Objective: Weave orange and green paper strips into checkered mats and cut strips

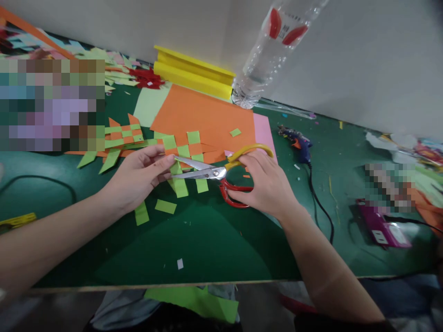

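Observation:
My left hand (141, 173) pinches the left edge of a small woven paper piece (183, 151), made of green and orange strips whose green ends hang down. In my right hand (268, 182) are scissors (218, 173) with one yellow and one red handle. Their blades stand apart, pointing left across a green strip close to my left thumb. Behind my left hand lies another woven paper piece (125, 135) with loose strip ends. A cut green scrap (165, 206) rests on the table below. My left fingertips are partly hidden behind the paper.
Orange paper sheets (211, 110) lie behind the weaving. At the back are a yellow folded paper strip (194, 74), a clear bottle (266, 55) and piled paper strips (117, 64). To the right, a blue glue gun (299, 143) trails a black cord near a purple box (382, 226).

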The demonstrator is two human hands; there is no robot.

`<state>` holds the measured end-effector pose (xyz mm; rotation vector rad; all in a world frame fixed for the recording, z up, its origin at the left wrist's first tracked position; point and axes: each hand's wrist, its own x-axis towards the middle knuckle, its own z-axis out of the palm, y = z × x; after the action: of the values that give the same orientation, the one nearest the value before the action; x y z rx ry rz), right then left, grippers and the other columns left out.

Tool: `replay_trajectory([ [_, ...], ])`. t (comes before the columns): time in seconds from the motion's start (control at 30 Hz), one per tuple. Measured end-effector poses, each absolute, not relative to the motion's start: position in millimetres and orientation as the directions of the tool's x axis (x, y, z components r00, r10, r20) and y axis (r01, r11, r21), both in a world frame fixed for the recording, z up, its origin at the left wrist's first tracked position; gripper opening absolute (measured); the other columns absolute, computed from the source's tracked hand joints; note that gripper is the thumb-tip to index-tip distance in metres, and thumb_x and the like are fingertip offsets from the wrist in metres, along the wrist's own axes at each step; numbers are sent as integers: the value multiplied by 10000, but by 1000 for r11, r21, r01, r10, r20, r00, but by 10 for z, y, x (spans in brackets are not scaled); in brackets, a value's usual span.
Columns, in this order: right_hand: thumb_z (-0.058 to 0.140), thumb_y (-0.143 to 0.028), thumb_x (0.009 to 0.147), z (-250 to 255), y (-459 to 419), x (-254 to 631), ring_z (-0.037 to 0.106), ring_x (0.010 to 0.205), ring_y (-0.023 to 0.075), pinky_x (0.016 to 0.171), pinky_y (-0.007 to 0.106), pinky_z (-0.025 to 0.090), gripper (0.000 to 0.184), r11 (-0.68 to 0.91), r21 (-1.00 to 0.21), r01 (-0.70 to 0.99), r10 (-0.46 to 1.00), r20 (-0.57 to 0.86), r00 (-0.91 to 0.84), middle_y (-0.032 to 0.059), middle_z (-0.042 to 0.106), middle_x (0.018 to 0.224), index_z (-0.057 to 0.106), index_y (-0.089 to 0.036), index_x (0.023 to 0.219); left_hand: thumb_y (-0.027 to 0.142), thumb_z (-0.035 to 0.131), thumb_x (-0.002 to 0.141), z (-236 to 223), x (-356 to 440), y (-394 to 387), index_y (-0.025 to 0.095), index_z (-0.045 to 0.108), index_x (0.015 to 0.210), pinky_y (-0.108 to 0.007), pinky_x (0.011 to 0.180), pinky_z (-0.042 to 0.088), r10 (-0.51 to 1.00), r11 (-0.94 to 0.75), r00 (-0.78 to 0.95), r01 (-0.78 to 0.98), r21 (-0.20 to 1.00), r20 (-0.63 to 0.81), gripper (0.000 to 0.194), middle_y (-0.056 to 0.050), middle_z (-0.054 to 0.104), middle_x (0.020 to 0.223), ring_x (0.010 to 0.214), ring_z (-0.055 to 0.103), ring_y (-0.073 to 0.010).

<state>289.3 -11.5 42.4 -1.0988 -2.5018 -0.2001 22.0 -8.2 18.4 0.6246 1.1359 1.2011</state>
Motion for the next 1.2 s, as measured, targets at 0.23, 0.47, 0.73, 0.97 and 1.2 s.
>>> replay_trajectory([
  [0.23,647,-359,796,418,-122,2898,632,971,307,788,454,531,394,695,-34,718,661,422,-620,143,662,1036,541,-170,1125,173,789,695,166,201,-94,202,637,731,-146,512,503,942,323,54,-411,852,-331,158,63,541,621,495,492,-39],
  [0.47,648,-378,810,408,-129,2907,637,1012,314,800,449,549,411,717,-29,697,638,431,-638,169,670,1048,544,-130,1120,161,763,710,139,191,-96,184,647,792,-188,567,536,951,309,110,-357,881,-289,144,44,584,654,568,554,-70],
  [0.73,631,-366,821,425,-127,2899,646,1000,308,760,444,561,389,730,-40,682,628,433,-646,160,670,1044,551,-141,1128,79,722,690,199,211,-116,163,635,819,-181,562,541,936,349,90,-362,864,-340,177,46,592,653,560,553,-63],
  [0.97,626,-351,845,428,-126,2904,642,1021,297,792,439,568,373,753,-18,658,596,444,-669,158,661,1057,552,-138,1142,76,716,633,182,214,-94,161,638,828,-162,550,526,928,371,93,-342,863,-362,226,0,687,794,689,654,-109],
  [1.2,642,-322,834,414,-115,2928,639,1045,325,817,480,571,401,762,-24,647,591,435,-680,187,660,1083,554,-115,1166,95,733,646,179,208,-82,176,638,778,-161,518,501,932,358,70,-335,871,-356,182,15,675,741,616,632,-91],
])
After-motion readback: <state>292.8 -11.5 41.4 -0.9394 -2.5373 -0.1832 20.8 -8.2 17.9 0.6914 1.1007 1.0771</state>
